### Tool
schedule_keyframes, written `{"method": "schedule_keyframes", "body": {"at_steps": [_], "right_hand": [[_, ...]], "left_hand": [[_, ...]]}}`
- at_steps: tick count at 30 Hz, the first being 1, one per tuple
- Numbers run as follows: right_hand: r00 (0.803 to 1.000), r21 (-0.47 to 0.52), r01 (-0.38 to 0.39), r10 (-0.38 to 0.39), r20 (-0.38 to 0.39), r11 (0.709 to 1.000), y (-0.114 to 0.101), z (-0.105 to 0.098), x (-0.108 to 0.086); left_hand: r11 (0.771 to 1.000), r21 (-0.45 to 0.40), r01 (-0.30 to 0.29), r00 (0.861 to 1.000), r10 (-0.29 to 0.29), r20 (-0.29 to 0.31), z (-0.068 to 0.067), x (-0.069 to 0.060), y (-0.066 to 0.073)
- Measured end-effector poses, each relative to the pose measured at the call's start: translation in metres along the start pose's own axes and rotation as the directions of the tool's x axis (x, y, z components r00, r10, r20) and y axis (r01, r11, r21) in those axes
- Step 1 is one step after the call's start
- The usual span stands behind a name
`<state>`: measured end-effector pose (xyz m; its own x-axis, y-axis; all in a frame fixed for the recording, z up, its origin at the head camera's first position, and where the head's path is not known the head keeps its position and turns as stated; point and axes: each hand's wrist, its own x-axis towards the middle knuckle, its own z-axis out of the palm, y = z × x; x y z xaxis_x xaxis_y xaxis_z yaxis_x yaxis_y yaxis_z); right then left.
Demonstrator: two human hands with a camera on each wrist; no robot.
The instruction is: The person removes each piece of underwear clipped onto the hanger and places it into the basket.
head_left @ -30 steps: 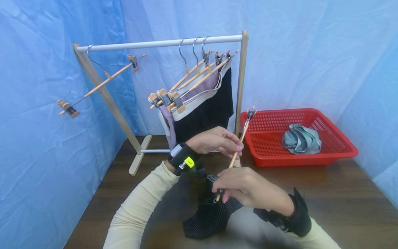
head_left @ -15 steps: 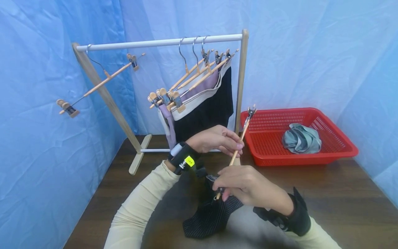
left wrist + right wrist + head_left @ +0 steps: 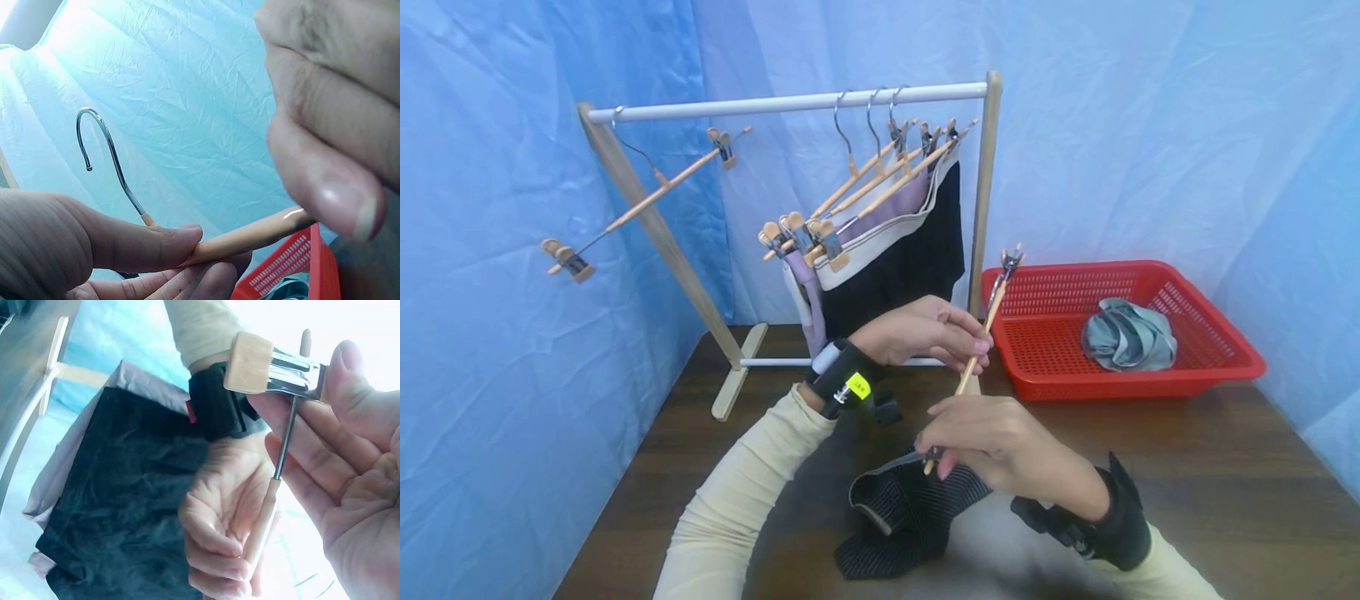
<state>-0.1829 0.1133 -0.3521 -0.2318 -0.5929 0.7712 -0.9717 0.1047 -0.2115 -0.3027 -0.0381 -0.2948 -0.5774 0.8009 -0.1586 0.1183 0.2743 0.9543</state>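
Note:
My left hand (image 3: 928,333) grips the wooden bar of a clip hanger (image 3: 994,307), its thumb beside the base of the metal hook (image 3: 114,150). At the hanger's near end, my right hand (image 3: 1000,433) pinches a clip (image 3: 249,364) between thumb and fingers. No cloth shows in that clip in the right wrist view. A dark striped garment (image 3: 910,508) lies crumpled on the table below the right hand, its grey-edged opening facing left. Whether it touches the right fingers is hard to tell. The hanger's far clip (image 3: 1012,260) points toward the red basket.
Behind the hands stands a rack with a white rail (image 3: 782,106). Several clip hangers hang there, some bearing lilac and black garments (image 3: 898,283); a bare one (image 3: 662,190) hangs at left. A red basket (image 3: 1138,389) at right holds a grey-green cloth (image 3: 1127,337). Blue curtains surround the table.
The striped garment's upper edge has dropped away from the near clip and flopped leftward onto the table. Both hands and the hanger have risen slightly.

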Motion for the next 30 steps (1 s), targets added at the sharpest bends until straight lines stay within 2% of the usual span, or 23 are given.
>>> {"method": "schedule_keyframes", "body": {"at_steps": [7,13,17,20,22,25,28,30], "right_hand": [[0.997,0.006,-0.059,0.059,0.041,0.998,-0.003,-0.001,0.000],[0.989,0.012,-0.125,0.124,0.083,0.992,-0.004,-0.001,0.000],[0.971,-0.005,-0.184,0.183,0.153,0.983,-0.007,-0.004,0.002],[0.952,-0.043,-0.222,0.226,0.207,0.974,-0.009,-0.004,0.003],[0.944,-0.078,-0.231,0.243,0.224,0.970,-0.010,-0.004,0.004],[0.947,-0.133,-0.216,0.241,0.212,0.967,-0.012,-0.002,0.004],[0.959,-0.185,-0.188,0.221,0.177,0.965,-0.015,-0.001,0.002],[0.970,-0.208,-0.165,0.197,0.145,0.964,-0.018,-0.002,0.001]], "left_hand": [[1.000,0.000,0.022,1.000,-0.022,-0.009,0.000,0.002,0.001],[1.000,0.003,0.014,1.000,-0.014,-0.007,0.000,0.003,0.000],[1.000,0.000,-0.014,1.000,0.014,-0.026,0.001,0.000,0.001],[0.998,-0.003,-0.058,0.996,0.057,-0.066,0.001,-0.005,0.001],[0.995,-0.011,-0.096,0.990,0.095,-0.101,0.002,-0.009,0.002],[0.987,-0.003,-0.159,0.974,0.157,-0.162,0.002,-0.016,0.003],[0.974,0.021,-0.224,0.949,0.223,-0.222,0.003,-0.027,0.008],[0.960,0.044,-0.275,0.925,0.277,-0.261,0.004,-0.035,0.011]]}}
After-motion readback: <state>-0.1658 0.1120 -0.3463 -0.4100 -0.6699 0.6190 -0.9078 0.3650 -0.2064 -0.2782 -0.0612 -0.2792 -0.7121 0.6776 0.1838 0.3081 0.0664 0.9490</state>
